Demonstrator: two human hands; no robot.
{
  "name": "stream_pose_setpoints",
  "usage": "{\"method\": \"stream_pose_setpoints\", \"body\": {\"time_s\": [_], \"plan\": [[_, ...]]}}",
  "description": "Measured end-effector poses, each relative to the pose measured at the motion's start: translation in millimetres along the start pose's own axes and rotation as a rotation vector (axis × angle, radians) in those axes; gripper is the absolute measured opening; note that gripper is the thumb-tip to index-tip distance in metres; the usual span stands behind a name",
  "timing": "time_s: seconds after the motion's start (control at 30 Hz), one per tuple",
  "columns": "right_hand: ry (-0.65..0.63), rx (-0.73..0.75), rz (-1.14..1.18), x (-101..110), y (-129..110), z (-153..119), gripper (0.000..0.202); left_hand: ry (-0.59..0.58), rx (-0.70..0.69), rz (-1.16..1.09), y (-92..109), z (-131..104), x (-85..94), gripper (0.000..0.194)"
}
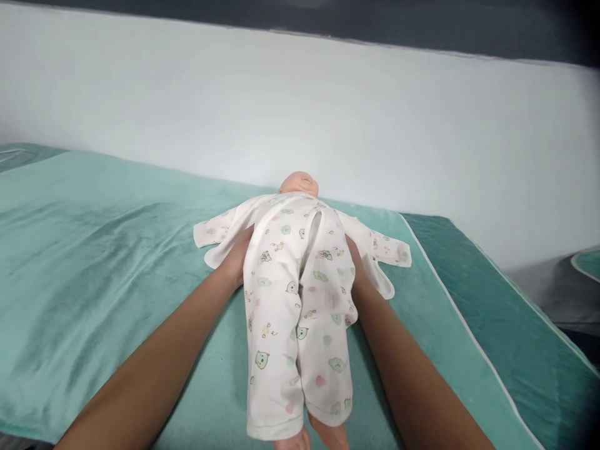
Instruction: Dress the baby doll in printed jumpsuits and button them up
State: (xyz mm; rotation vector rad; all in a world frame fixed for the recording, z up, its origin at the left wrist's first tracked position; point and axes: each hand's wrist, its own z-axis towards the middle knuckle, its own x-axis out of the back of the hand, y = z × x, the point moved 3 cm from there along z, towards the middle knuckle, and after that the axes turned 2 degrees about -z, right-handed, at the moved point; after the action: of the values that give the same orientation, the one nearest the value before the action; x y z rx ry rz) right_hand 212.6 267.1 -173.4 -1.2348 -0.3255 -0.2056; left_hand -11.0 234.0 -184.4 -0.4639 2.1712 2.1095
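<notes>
A baby doll [300,182] lies on a green cloth with its head away from me and its feet towards me. It wears white printed trousers [276,312] with a split between the legs, pulled high over its middle. Its white top has the left-side sleeve [215,230] and the right-side sleeve [392,250] spread outwards. My left hand [241,253] presses against the doll's left-side flank, its fingers hidden behind the trousers. My right hand [357,265] lies along the opposite flank, mostly covered by cloth. Both bare feet [293,441] stick out of the trouser legs.
The light green sheet [94,269] covers the bed, with a darker green strip [487,300] along the right. A white wall [300,106] rises directly behind the doll's head. Another green-topped surface [588,265] stands at the far right.
</notes>
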Motion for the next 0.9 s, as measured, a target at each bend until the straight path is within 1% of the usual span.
{"method": "stream_pose_setpoints", "body": {"time_s": [0.13,0.23,0.3,0.4,0.47,0.5,0.57,0.6,0.67,0.7,0.8,0.87,0.9], "plan": [[0.043,-0.007,-0.02,3.0,0.0,-0.8,0.031,-0.047,-0.008,0.002,2.7,-2.2,0.4,0.036],[0.095,-0.044,0.007,4.5,0.2,-2.1,0.028,-0.046,-0.011,-0.021,4.3,-3.6,3.2,0.038],[0.14,-0.084,0.056,4.6,3.7,-2.3,0.024,-0.016,-0.057,0.027,5.9,-4.1,5.8,0.038],[0.214,-0.145,0.133,4.7,11.7,-1.4,0.024,0.081,-0.185,0.187,8.9,-3.0,10.2,0.036],[0.267,-0.117,0.163,6.2,12.3,-0.2,0.024,0.153,-0.276,0.286,11.4,0.8,12.0,0.032],[0.288,-0.078,0.164,7.2,10.0,0.9,0.023,0.183,-0.32,0.322,13.2,4.3,12.2,0.03],[0.306,0.037,0.116,8.7,0.8,5.2,0.02,0.21,-0.391,0.373,18.5,15.3,10.4,0.028],[0.305,0.096,0.072,8.9,-4.9,8.9,0.019,0.201,-0.412,0.389,21.6,22.7,8.1,0.028],[0.265,0.17,-0.023,7.4,-14.4,20.1,0.017,0.131,-0.418,0.414,27.8,40.0,1.1,0.027],[0.222,0.173,-0.052,5.9,-17.0,27.4,0.017,0.079,-0.399,0.422,30.0,48.7,-3.1,0.026],[0.02,0.069,-0.044,1.0,-15.1,50.6,0.02,-0.038,-0.285,0.435,32.0,70.2,-12.4,0.029],[-0.1,0.014,-0.026,0.8,-11.5,62.5,0.021,-0.065,-0.21,0.468,30.9,78.2,-14.4,0.033],[-0.151,0.01,-0.029,1.7,-10.8,67.2,0.022,-0.081,-0.189,0.497,30.7,80.0,-14.8,0.035]]}}
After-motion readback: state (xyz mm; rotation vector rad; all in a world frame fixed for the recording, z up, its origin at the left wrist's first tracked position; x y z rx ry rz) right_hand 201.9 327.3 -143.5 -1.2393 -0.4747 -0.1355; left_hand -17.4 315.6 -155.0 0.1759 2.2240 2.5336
